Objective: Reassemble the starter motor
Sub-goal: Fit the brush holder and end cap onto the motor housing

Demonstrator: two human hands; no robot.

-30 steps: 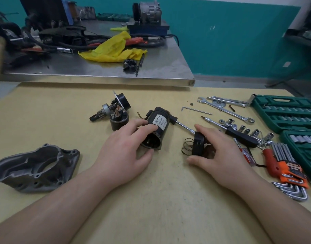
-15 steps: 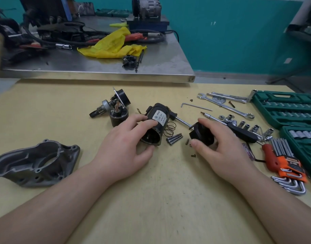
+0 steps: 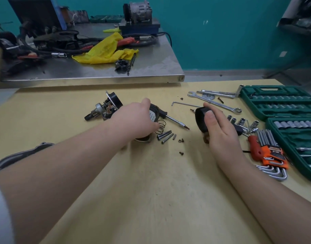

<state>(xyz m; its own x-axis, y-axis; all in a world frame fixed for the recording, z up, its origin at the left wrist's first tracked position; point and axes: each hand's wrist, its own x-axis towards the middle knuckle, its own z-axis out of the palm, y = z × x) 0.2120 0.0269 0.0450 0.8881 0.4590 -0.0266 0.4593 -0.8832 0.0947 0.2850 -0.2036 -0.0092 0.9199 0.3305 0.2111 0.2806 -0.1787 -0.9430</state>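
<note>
My left hand (image 3: 139, 118) grips the black starter motor housing (image 3: 154, 113), covering most of it. My right hand (image 3: 216, 125) holds a black round cap-like part (image 3: 200, 118) lifted to the right of the housing. Between the hands lie a wire spring (image 3: 161, 126), long bolts (image 3: 165, 134) and small screws (image 3: 181, 140) on the yellow table. Left of the housing lies the armature with pinion gear and black end piece (image 3: 105, 108). The grey nose housing (image 3: 19, 155) shows at the left, partly hidden by my forearm.
A screwdriver (image 3: 176, 121) lies between the hands. Wrenches (image 3: 214, 102), sockets (image 3: 242, 121), an orange hex key set (image 3: 271, 154) and green socket cases (image 3: 281, 103) fill the right side. A steel bench (image 3: 151, 67) with a yellow rag (image 3: 105, 50) and parts stands behind.
My right hand has lifted the black part up and to the right, uncovering the spring, bolts and screws. My left hand has slid further over the housing. The view has tilted.
</note>
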